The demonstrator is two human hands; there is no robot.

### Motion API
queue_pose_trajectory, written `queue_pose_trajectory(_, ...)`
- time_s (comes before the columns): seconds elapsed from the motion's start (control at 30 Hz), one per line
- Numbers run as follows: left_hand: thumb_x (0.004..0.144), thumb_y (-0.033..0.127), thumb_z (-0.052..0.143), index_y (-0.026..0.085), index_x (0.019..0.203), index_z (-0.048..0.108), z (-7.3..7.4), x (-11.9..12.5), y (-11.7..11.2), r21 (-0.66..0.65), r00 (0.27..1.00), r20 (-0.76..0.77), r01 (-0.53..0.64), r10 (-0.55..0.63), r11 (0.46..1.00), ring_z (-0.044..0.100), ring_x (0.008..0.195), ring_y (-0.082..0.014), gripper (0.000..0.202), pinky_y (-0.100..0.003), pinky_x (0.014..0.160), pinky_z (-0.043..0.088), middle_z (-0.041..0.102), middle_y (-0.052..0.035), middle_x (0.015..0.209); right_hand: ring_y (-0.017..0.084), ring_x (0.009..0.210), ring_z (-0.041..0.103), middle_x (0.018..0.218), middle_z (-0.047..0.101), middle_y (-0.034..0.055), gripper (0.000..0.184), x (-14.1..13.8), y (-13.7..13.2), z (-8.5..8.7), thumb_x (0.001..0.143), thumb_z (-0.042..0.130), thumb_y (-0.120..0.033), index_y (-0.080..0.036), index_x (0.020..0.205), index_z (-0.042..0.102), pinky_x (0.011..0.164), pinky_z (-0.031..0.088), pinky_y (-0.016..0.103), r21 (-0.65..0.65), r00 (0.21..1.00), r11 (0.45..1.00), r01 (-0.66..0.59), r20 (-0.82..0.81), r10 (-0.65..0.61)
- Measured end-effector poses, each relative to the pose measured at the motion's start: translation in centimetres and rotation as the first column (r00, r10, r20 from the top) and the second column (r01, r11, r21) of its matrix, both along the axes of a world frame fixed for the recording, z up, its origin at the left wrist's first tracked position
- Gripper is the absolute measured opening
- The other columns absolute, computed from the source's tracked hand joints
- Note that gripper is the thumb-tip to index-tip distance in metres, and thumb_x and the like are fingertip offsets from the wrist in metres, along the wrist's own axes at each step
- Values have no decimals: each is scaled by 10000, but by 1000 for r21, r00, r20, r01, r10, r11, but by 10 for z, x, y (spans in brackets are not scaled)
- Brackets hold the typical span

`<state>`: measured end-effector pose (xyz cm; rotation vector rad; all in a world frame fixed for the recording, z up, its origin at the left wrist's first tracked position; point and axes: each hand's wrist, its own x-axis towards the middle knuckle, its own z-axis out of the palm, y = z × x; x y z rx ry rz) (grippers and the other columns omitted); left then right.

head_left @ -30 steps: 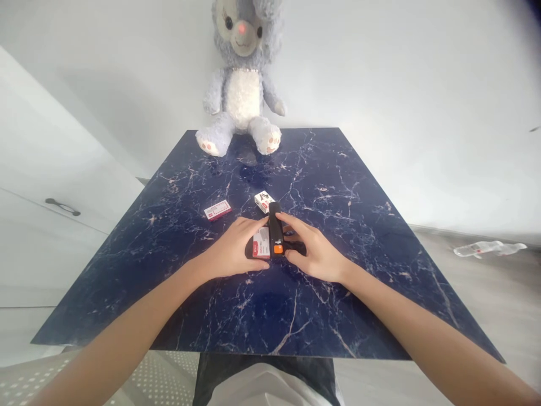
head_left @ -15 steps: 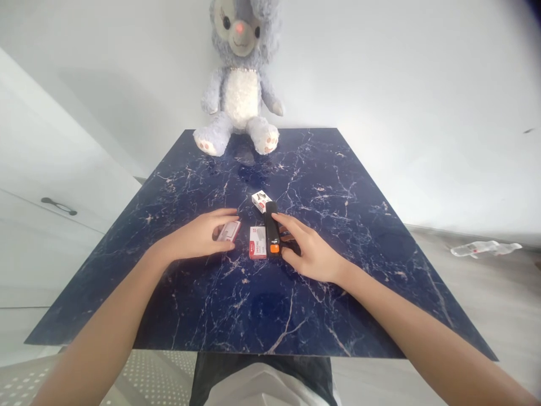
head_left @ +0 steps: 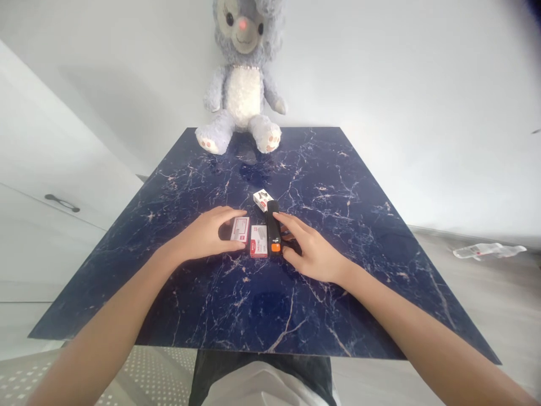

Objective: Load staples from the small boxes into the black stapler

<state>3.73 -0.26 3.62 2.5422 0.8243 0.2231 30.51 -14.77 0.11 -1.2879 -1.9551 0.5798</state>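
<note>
Left hand (head_left: 207, 234) pinching a red-white box (head_left: 240, 229), I've brought it beside a second box (head_left: 258, 241); my right hand (head_left: 313, 251) spreads against the black, orange-ended tool (head_left: 273, 225). Print's too small to read.

A black stapler (head_left: 273, 223) (orange near end) lies right of two red-and-white boxes (head_left: 259, 241).

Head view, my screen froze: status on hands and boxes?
Left hand holding red-edged box. Right hand against black stapler-like tool. Red-and-white box between. White carton at tool's far end.
</note>
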Motion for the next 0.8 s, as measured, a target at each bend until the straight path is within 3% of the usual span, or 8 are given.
queue_pose_trajectory(0.13, 834, 552, 724, 302, 1358, 566, 4, 12, -14, 48, 987, 160, 18, -26, 999, 634, 1135, -284, 602, -441, 958, 522, 619, -80, 1358, 319, 1356, 524, 1597, 355, 124, 750, -1, -1, 0, 906, 519, -136, -291, 1587, 247, 1042, 567, 551, 17, 1000, 1000, 1, 12, -2)
queue_pose_trajectory(0.33, 836, 503, 744, 267, 1274, 594, -5, 33, -36, 93, 984, 102, 138, -147, 986, 581, 1178, -308, 519, -478, 971, 501, 625, -90, 1308, 307, 1365, 511, 1597, 342, 136, 742, -3, -1, 0, 894, 518, -118, -268, 1578, 272, 1061, 554, 530, 21, 1000, 1000, 20, 12, -21)
queue_pose_trajectory(0.47, 817, 479, 764, 259, 1257, 580, -14, 37, -39, 71, 986, 139, 87, -97, 994, 581, 1141, -304, 525, -472, 943, 505, 634, -88, 1241, 302, 1341, 529, 1585, 357, 134, 737, -3, -1, 1, 894, 513, -120, -275, 1574, 273, 1049, 558, 544, 29, 1000, 999, 13, 4, -13)
queue_pose_trajectory(0.63, 809, 530, 754, 270, 1410, 484, -17, 38, -43, 72, 978, 200, 53, -66, 996, 568, 1168, -331, 708, -495, 966, 492, 630, -99, 1269, 299, 1341, 528, 1584, 364, 121, 730, -3, 0, 1, 895, 499, -115, -289, 1569, 279, 1035, 569, 543, 21, 1000, 1000, 11, -13, -11)
queue_pose_trajectory(0.7, 888, 528, 666, 281, 1445, 459, -17, 39, -40, 82, 961, 268, 49, -69, 995, 552, 1221, -327, 643, -505, 1029, 460, 614, -94, 1342, 311, 1340, 528, 1589, 360, 120, 734, -3, 0, 0, 891, 506, -117, -296, 1568, 283, 1024, 573, 557, 21, 1000, 1000, 15, -18, -15)
queue_pose_trajectory(0.8, 1004, 417, 497, 278, 1412, 509, -20, 46, -22, 88, 938, 345, -76, 41, 993, 551, 1263, -282, 431, -485, 1079, 437, 606, -77, 1381, 317, 1312, 552, 1586, 360, 126, 735, -2, 1, 0, 892, 509, -123, -297, 1569, 281, 1013, 575, 571, 19, 1000, 1000, 6, -16, -6)
